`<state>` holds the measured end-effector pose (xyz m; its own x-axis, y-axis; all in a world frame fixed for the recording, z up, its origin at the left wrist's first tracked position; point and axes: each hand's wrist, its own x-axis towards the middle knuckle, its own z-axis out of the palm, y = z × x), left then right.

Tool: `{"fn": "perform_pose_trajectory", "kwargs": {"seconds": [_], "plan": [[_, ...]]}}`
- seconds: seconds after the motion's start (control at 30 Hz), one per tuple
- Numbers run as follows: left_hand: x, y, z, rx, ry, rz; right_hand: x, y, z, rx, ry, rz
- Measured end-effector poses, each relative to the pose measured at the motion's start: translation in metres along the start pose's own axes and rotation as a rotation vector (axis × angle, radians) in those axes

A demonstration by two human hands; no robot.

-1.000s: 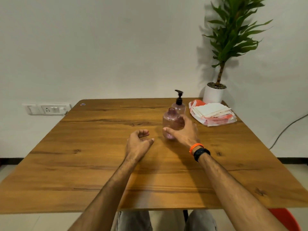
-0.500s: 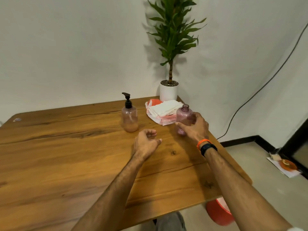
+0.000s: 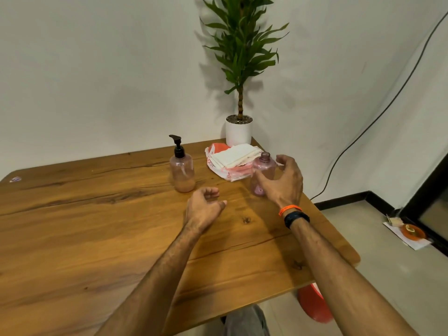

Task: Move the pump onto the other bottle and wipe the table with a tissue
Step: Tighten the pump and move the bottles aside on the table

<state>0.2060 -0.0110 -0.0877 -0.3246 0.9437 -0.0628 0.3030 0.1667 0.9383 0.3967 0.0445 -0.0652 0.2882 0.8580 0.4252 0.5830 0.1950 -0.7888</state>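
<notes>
A pink bottle [image 3: 182, 174] with a little peach liquid and a black pump [image 3: 178, 146] stands upright on the wooden table [image 3: 97, 226]. To its right stands an empty pink bottle [image 3: 264, 164] with an open neck, near the table's right edge. My right hand [image 3: 284, 184] is around it with fingers spread; the thumb crosses its front and a gap shows beside the fingers. My left hand [image 3: 202, 209] hovers loosely curled and empty, just in front of the pump bottle. A stack of white tissues [image 3: 234, 155] lies on a red-and-white wrapper behind the empty bottle.
A potted plant in a white pot [image 3: 238, 132] stands at the table's far right corner. A red stool [image 3: 312, 304] sits under the right edge. A black cable [image 3: 363, 132] runs down the wall; a small dish on paper [image 3: 412, 232] lies on the floor.
My right hand carried the empty bottle from beside the pump bottle to the right, set it down and loosened its fingers. My head turned right. The left hand barely moved.
</notes>
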Motion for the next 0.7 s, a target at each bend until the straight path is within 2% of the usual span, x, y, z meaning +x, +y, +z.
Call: {"fn": "perform_pose_trajectory", "kwargs": {"seconds": [0.07, 0.13, 0.23, 0.4, 0.57, 0.7], "plan": [[-0.001, -0.001, -0.009, -0.006, 0.015, 0.003, -0.009, -0.015, 0.000, 0.024, 0.134, -0.119], [-0.003, -0.002, -0.018, -0.011, 0.037, 0.000, -0.018, -0.030, 0.003, 0.044, 0.159, -0.219], [-0.006, -0.005, -0.033, -0.007, 0.076, 0.005, -0.028, -0.050, 0.019, 0.053, 0.043, -0.278], [-0.007, -0.013, -0.069, 0.002, 0.153, 0.008, -0.042, -0.081, 0.058, 0.121, -0.163, -0.267], [-0.004, -0.024, -0.104, 0.008, 0.208, -0.033, -0.046, -0.103, 0.101, 0.032, -0.350, -0.239], [0.002, -0.031, -0.123, 0.006, 0.230, -0.061, -0.041, -0.117, 0.130, 0.003, -0.430, -0.185]]}}
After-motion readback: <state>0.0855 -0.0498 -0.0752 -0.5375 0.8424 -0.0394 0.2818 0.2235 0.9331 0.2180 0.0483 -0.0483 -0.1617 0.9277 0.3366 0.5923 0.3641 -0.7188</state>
